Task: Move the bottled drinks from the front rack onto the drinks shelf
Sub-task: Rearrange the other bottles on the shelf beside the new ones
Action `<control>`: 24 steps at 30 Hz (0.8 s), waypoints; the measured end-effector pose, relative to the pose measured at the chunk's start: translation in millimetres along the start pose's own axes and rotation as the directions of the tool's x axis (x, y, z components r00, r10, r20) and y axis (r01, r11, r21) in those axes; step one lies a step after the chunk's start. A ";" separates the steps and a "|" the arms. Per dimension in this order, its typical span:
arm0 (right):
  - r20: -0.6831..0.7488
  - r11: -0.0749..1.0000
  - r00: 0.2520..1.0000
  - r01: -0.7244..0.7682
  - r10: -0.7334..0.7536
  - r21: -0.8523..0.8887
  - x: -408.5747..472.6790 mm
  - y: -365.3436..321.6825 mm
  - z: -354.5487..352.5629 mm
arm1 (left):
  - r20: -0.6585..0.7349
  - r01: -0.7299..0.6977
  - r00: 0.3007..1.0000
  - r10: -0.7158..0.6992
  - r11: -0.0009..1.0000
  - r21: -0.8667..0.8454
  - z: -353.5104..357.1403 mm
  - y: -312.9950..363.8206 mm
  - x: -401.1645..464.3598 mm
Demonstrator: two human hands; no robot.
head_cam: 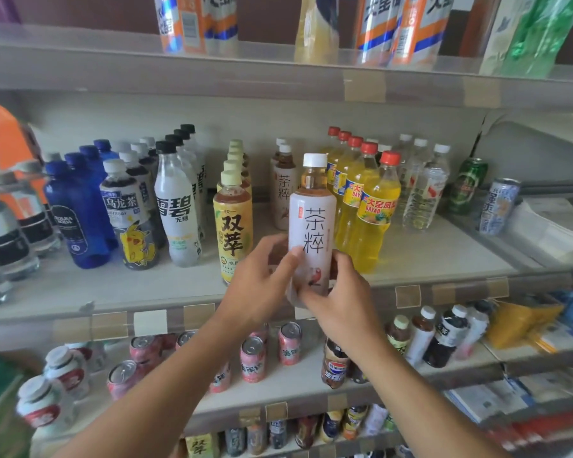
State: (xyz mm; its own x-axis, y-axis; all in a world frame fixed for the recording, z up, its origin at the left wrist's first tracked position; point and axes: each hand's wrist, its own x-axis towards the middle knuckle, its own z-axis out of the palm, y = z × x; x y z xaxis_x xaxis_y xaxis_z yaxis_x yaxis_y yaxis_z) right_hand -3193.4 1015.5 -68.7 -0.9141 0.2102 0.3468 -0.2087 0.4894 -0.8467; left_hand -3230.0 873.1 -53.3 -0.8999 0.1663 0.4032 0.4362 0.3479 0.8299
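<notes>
Both hands hold one tall bottle with a white cap, a white paper wrap and brown tea inside (312, 223). The left hand (262, 282) curls round its left side, and the right hand (341, 292) curls round its low right side. The bottle stands up straight at the near edge of the pale drinks shelf (444, 259). Its bottom is hidden by the hands, so I cannot tell if it sits on the shelf yet.

This looks like the putting-down step. Two more bottles of the same tea (283, 190) stand just behind it, farther back. Next, I think the bottle should slide back into that row, between the yellow tea bottles with pale green caps (234, 226) on the left and the bright yellow drink bottles with red caps (376, 216) on the right. It must not bump them over.

The held bottle says 茶粹 in big dark letters. The yellow tea says 双萃. The red-capped ones say BAYAO. A white bottle with a black cap (177, 209) says 雪碧.
</notes>
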 end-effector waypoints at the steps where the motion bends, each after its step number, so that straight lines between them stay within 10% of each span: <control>1: -0.018 1.000 1.000 0.009 -0.010 -0.011 11.2 3.4 -0.4 | -0.027 -0.014 0.999 0.016 0.995 0.096 2.3 -8.0 2.5; 7: -0.025 0.992 0.999 0.027 -0.030 -0.127 77.4 18.9 6.2 | -0.052 -0.046 0.994 0.096 0.804 0.593 24.8 -44.5 15.1; 24: 0.053 0.999 0.999 0.012 -0.010 -0.051 163.7 73.3 74.1 | -0.136 -0.008 0.981 0.139 0.728 0.686 57.4 -80.1 35.4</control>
State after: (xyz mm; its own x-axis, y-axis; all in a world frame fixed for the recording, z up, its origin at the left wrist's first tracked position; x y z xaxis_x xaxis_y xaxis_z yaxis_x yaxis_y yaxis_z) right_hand -3384.1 1023.0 -103.9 -0.9291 0.1607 0.3332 -0.2018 0.5348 -0.8205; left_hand -3296.9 904.1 -127.6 -0.8217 0.0865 0.5633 0.3235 0.8846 0.3360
